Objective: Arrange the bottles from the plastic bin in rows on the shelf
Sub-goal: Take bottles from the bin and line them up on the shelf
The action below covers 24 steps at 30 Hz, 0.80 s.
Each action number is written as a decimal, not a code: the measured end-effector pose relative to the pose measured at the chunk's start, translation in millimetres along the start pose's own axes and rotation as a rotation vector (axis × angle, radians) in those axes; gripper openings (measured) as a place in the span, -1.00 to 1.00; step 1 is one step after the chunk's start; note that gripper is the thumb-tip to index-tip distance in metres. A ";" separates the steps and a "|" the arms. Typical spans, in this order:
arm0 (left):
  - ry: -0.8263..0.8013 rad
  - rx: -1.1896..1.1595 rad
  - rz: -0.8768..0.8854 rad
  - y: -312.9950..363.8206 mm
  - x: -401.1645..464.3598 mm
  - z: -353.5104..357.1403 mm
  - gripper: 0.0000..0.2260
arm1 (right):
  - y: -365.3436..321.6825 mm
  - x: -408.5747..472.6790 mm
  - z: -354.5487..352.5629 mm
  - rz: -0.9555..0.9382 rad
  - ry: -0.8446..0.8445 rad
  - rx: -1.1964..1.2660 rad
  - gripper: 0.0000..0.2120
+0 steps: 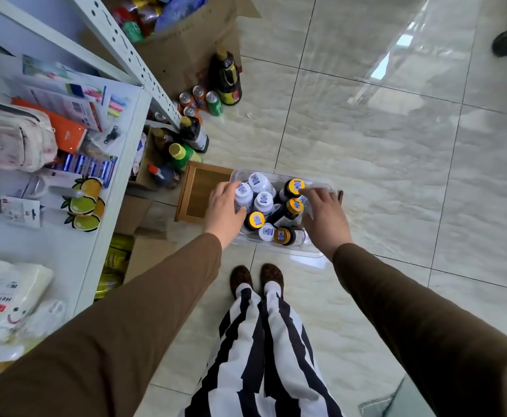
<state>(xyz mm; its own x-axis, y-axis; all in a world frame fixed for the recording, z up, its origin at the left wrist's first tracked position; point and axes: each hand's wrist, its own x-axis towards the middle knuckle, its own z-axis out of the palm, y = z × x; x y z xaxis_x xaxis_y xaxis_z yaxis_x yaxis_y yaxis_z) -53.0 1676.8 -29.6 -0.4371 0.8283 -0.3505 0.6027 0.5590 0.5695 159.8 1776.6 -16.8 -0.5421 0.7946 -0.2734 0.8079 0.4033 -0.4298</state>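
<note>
Far left: white shelf (65, 248) loaded with stationery, a pencil case and lemon-print packs. Just right of it, on the floor, soy-sauce bottles and cans (199, 99) beside a cardboard box (183, 52). Centre: clear plastic bin (312, 252) on the tiles, packed with white-capped and yellow-capped bottles (262, 203). Left hand (225, 209) curled round a white bottle (243, 195) at the bin's left edge. Right hand (326, 216) over the bin's right side, fingertips touching a yellow cap (295, 185); grasp impossible to tell.
</note>
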 end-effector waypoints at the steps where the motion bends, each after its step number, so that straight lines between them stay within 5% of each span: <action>1: -0.010 0.035 0.003 -0.7 5.0 0.9 -0.47 | -3.1 3.0 1.9 -0.001 -0.061 -0.071 -0.46; 6: -0.132 0.248 0.025 -5.2 27.0 4.5 -0.41 | -7.2 11.6 12.8 0.052 -0.233 -0.280 -0.45; 15: -0.064 0.415 0.080 -0.7 31.2 14.6 -0.60 | -11.7 26.5 23.7 0.027 -0.263 -0.136 -0.56; 24: 0.047 -0.015 -0.191 17.8 -11.8 -16.6 -0.66 | -4.2 26.6 -28.8 -0.114 -0.300 -0.041 -0.60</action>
<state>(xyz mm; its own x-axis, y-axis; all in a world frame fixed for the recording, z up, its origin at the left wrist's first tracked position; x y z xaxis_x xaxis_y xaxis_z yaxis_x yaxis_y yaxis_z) -48.2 1676.3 -3.0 -0.5733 0.7044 -0.4186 0.4956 0.7049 0.5074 148.7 1809.1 2.5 -0.6689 0.5763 -0.4695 0.7432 0.5048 -0.4391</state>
